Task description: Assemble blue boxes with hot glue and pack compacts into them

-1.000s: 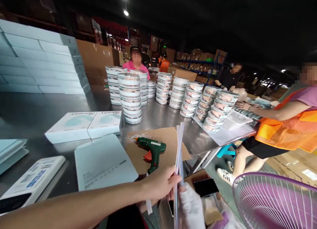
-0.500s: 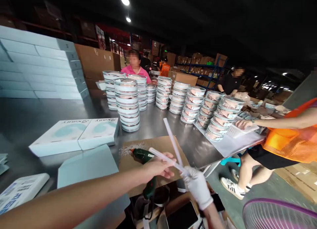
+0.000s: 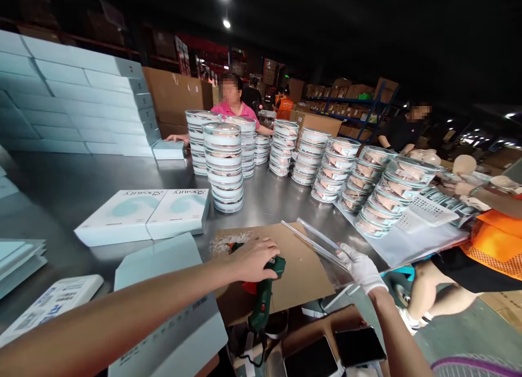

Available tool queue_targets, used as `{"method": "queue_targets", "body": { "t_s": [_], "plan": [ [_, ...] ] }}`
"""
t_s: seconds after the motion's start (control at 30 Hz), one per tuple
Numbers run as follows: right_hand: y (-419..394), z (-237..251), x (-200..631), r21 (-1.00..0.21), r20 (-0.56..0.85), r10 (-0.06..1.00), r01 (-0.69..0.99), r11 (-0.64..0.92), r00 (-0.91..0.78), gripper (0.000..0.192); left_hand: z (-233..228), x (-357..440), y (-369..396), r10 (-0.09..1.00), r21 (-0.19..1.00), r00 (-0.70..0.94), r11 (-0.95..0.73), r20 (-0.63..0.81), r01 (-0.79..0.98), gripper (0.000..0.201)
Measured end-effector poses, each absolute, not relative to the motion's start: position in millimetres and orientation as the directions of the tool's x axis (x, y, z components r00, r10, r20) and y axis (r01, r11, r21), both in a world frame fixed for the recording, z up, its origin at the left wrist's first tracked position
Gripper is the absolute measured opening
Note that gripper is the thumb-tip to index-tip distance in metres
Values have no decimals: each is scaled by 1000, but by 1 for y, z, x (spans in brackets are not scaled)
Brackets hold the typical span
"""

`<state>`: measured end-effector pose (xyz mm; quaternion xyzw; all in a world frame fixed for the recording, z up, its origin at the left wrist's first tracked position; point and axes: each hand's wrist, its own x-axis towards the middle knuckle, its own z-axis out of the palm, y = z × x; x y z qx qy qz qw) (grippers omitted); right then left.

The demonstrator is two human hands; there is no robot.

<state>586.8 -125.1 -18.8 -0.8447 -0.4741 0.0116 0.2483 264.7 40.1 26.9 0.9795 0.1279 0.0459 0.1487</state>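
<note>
My bare left hand curls over the body of a green hot glue gun, whose handle points down toward the table's near edge. The palm and fingers hide much of the gun. My right hand, in a white glove, is closed around the ends of two clear glue sticks, which stretch left above the brown cardboard sheet. White glue scraps lie beside the gun's tip. Left of the gun lies an unfolded pale blue box.
Several stacks of round clear-lidded packs stand across the metal table. Two printed boxes lie to the left. Phones rest in a carton below the edge. Co-workers stand opposite and at the right; a purple-rimmed fan is bottom right.
My left hand has left the glue sticks and come down over the glue gun. My right hand has moved right with both sticks. A person opposite now touches a pale blue box.
</note>
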Motion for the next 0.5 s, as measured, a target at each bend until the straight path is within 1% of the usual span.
{"method": "queue_targets", "body": {
  "t_s": [0.1, 0.13, 0.2, 0.27, 0.33, 0.43, 0.5],
  "plan": [
    [-144, -22, 569, -667, 298, 787, 707, -233, 540, 62, 17, 285, 36, 232, 275, 973, -935, 1, 223, 34],
    [-149, -22, 560, -716, 312, 788, 676, -171, 530, 70, 15, 289, 36, 232, 270, 973, -936, -20, 228, 32],
    [-153, -24, 543, -765, 326, 805, 639, -84, 496, 73, 10, 293, 37, 243, 267, 969, -931, -54, 248, 29],
    [-149, -26, 527, -762, 345, 825, 647, -32, 447, 65, 8, 293, 40, 266, 275, 962, -921, -69, 274, 28],
    [-140, -27, 515, -720, 381, 840, 694, 6, 388, 54, 9, 289, 42, 294, 285, 953, -910, -69, 301, 29],
    [-127, -27, 503, -603, 436, 854, 797, 44, 283, 38, 11, 282, 45, 336, 298, 940, -892, -64, 339, 30],
    [-120, -26, 497, -504, 445, 870, 862, 46, 213, 29, 12, 279, 46, 357, 308, 932, -881, -64, 359, 30]
  ]
}}
